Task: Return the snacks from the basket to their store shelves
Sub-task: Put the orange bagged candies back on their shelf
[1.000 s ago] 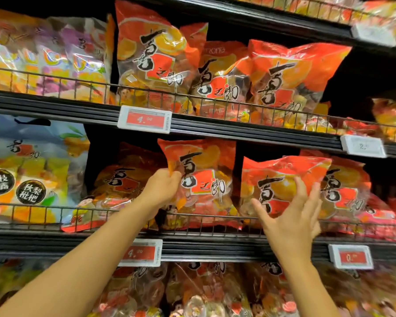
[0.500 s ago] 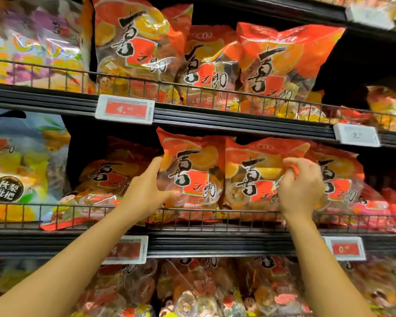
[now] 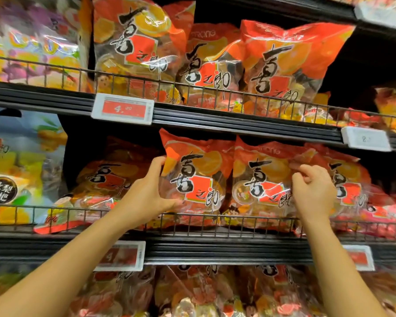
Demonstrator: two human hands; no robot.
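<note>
Left hand (image 3: 146, 197): I grip left orange bag (image 3: 194, 179) by its edge.
Right hand (image 3: 313, 193): pinching right orange bag (image 3: 261, 179).
Advice: seat both upright behind wire rail (image 3: 238, 221).

The bottom shelf bags (image 3: 192, 294) and lower price tag (image 3: 120, 256) are smeared by blur, the right price tag (image 3: 366, 138) reads only a faint "2", and the left hand (image 3: 146, 195) hides its bag's (image 3: 197, 179) left edge.

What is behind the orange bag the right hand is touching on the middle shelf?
Behind the orange bag at the right hand, another like bag shows. Anything deeper is covered.
</note>
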